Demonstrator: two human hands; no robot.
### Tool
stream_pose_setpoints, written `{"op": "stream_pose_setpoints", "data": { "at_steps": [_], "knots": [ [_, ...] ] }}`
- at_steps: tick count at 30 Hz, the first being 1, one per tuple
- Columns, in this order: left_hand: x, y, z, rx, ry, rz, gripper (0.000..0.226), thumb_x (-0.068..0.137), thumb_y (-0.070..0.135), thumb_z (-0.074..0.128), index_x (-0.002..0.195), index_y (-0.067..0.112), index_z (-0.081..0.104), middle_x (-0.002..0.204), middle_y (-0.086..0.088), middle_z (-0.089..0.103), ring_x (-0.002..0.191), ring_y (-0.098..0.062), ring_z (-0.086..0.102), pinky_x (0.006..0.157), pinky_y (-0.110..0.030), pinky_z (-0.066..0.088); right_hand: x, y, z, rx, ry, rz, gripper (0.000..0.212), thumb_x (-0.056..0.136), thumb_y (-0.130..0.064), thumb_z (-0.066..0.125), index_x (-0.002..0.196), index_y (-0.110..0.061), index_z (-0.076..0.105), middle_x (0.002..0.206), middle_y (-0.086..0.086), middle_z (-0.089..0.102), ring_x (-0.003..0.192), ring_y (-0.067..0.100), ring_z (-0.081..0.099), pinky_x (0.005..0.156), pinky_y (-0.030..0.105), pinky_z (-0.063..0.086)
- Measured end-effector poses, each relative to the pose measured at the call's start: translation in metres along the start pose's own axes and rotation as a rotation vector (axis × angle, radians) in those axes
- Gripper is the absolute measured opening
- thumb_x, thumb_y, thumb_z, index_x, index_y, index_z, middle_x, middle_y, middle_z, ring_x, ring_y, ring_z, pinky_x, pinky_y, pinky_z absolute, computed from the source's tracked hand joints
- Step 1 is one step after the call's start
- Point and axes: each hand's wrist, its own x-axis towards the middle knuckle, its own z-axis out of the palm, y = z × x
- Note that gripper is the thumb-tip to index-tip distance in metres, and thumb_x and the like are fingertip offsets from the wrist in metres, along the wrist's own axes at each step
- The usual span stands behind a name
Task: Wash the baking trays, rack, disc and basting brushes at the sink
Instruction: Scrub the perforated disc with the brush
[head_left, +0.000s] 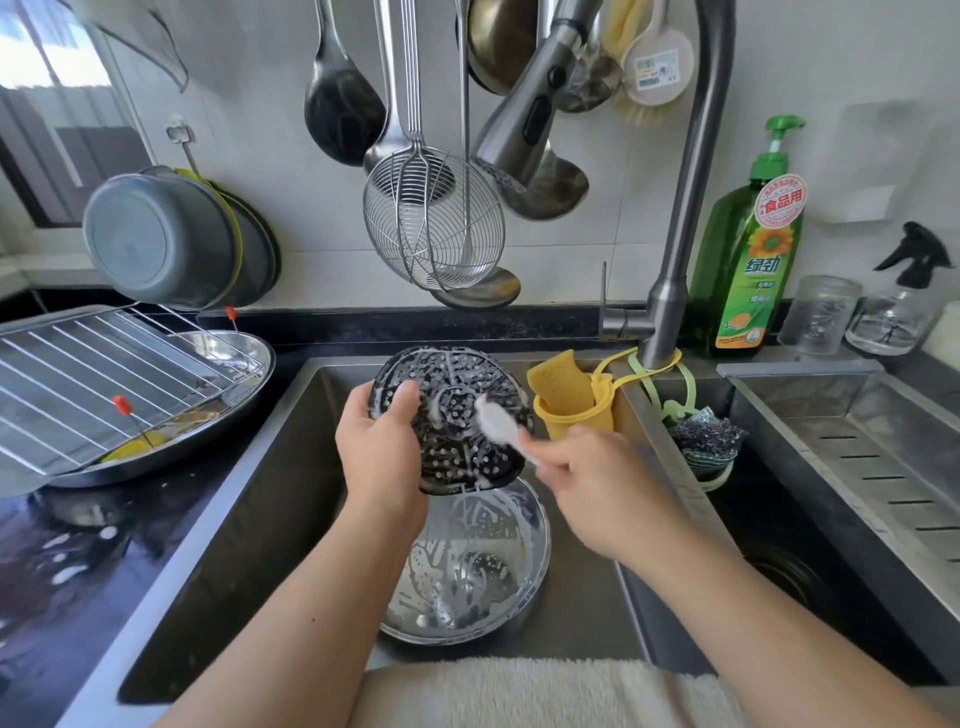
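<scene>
Gripping disc (457, 415) rim, left hand (382, 447) above sink (249, 499)

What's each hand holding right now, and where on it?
The left hand grips the soapy black perforated disc by its left rim. The right hand holds a white brush by its handle end.

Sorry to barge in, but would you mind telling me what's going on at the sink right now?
A person is scrubbing a black perforated disc over the sink. The left hand grips the soapy disc by its edge, while the right hand holds a white brush against its face. A sudsy steel bowl sits in the sink below. The wire rack lies on a tray on the left counter.
</scene>
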Motion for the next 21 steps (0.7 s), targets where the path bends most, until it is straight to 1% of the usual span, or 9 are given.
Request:
{"op": "stream_pose_setpoints", "data": {
  "at_steps": [2, 4, 7, 8, 11, 13, 16, 19, 21],
  "knots": [
    [0.005, 0.001, -0.005, -0.027, 0.049, -0.024, 0.006, 0.101, 0.015, 0.065, 0.102, 0.019, 0.068, 0.102, -0.012, 0.078, 0.096, -0.033, 0.076, 0.092, -0.063, 0.058, -0.011, -0.011, 0.007, 0.075, -0.097, -0.059, 0.041, 0.104, -0.025, 0.054, 0.134, -0.052, 0.058, 0.089, -0.008, 0.052, 0.07, 0.013, 0.051, 0.059, 0.035, 0.042],
    [0.007, 0.0, -0.006, -0.043, 0.058, -0.046, 0.006, 0.101, 0.013, 0.064, 0.103, 0.018, 0.067, 0.103, -0.013, 0.078, 0.094, -0.032, 0.077, 0.09, -0.063, 0.059, -0.004, -0.008, 0.007, 0.039, -0.031, -0.015, 0.042, 0.105, -0.023, 0.051, 0.135, -0.052, 0.057, 0.089, -0.009, 0.052, 0.069, 0.014, 0.048, 0.056, 0.037, 0.04],
    [0.003, -0.001, -0.004, -0.002, 0.03, -0.022, 0.005, 0.1, 0.015, 0.065, 0.101, 0.019, 0.068, 0.104, -0.014, 0.077, 0.097, -0.035, 0.076, 0.09, -0.062, 0.059, 0.005, 0.002, -0.005, -0.048, 0.039, 0.094, 0.043, 0.106, -0.022, 0.049, 0.138, -0.049, 0.056, 0.089, -0.009, 0.05, 0.066, 0.011, 0.042, 0.05, 0.028, 0.031],
    [0.003, -0.002, -0.003, 0.002, 0.036, -0.023, 0.005, 0.1, 0.016, 0.065, 0.1, 0.019, 0.069, 0.104, -0.013, 0.077, 0.097, -0.035, 0.076, 0.09, -0.062, 0.059, 0.002, 0.001, -0.005, -0.032, 0.01, 0.076, 0.043, 0.106, -0.021, 0.05, 0.137, -0.049, 0.057, 0.087, -0.009, 0.05, 0.065, 0.01, 0.044, 0.051, 0.028, 0.033],
    [0.005, -0.002, -0.006, -0.026, 0.074, -0.044, 0.005, 0.101, 0.014, 0.064, 0.101, 0.018, 0.068, 0.104, -0.013, 0.077, 0.098, -0.035, 0.076, 0.092, -0.062, 0.058, -0.014, -0.015, 0.006, 0.089, -0.1, -0.06, 0.041, 0.104, -0.024, 0.053, 0.135, -0.05, 0.058, 0.088, -0.006, 0.052, 0.072, 0.016, 0.053, 0.061, 0.041, 0.045],
    [0.006, -0.002, -0.007, -0.041, 0.074, -0.064, 0.005, 0.101, 0.013, 0.063, 0.103, 0.016, 0.066, 0.108, -0.017, 0.076, 0.095, -0.033, 0.076, 0.09, -0.06, 0.059, -0.006, -0.01, 0.008, 0.09, -0.04, -0.027, 0.04, 0.104, -0.024, 0.053, 0.135, -0.049, 0.058, 0.089, -0.006, 0.053, 0.069, 0.015, 0.053, 0.057, 0.038, 0.044],
    [0.004, -0.005, -0.003, -0.029, 0.043, -0.053, 0.006, 0.101, 0.014, 0.064, 0.106, 0.015, 0.067, 0.106, -0.015, 0.077, 0.097, -0.035, 0.076, 0.089, -0.06, 0.059, 0.007, 0.004, -0.006, -0.041, 0.065, 0.084, 0.042, 0.105, -0.022, 0.052, 0.137, -0.048, 0.058, 0.091, -0.009, 0.052, 0.07, 0.012, 0.051, 0.057, 0.033, 0.044],
    [0.004, -0.003, -0.004, -0.043, 0.081, -0.053, 0.02, 0.098, 0.018, 0.068, 0.117, 0.015, 0.066, 0.111, -0.014, 0.076, 0.101, -0.034, 0.075, 0.093, -0.06, 0.058, -0.008, -0.009, -0.003, 0.046, -0.102, -0.044, 0.039, 0.105, -0.026, 0.053, 0.135, -0.049, 0.059, 0.089, -0.008, 0.051, 0.074, 0.014, 0.053, 0.063, 0.038, 0.046],
    [0.007, -0.002, -0.008, -0.064, 0.096, -0.059, 0.014, 0.099, 0.016, 0.067, 0.113, 0.014, 0.066, 0.112, -0.017, 0.075, 0.097, -0.032, 0.075, 0.093, -0.06, 0.058, -0.014, -0.018, 0.003, 0.087, -0.16, -0.118, 0.038, 0.105, -0.027, 0.054, 0.134, -0.049, 0.059, 0.089, -0.008, 0.051, 0.074, 0.014, 0.053, 0.065, 0.036, 0.047]
  ]
}}
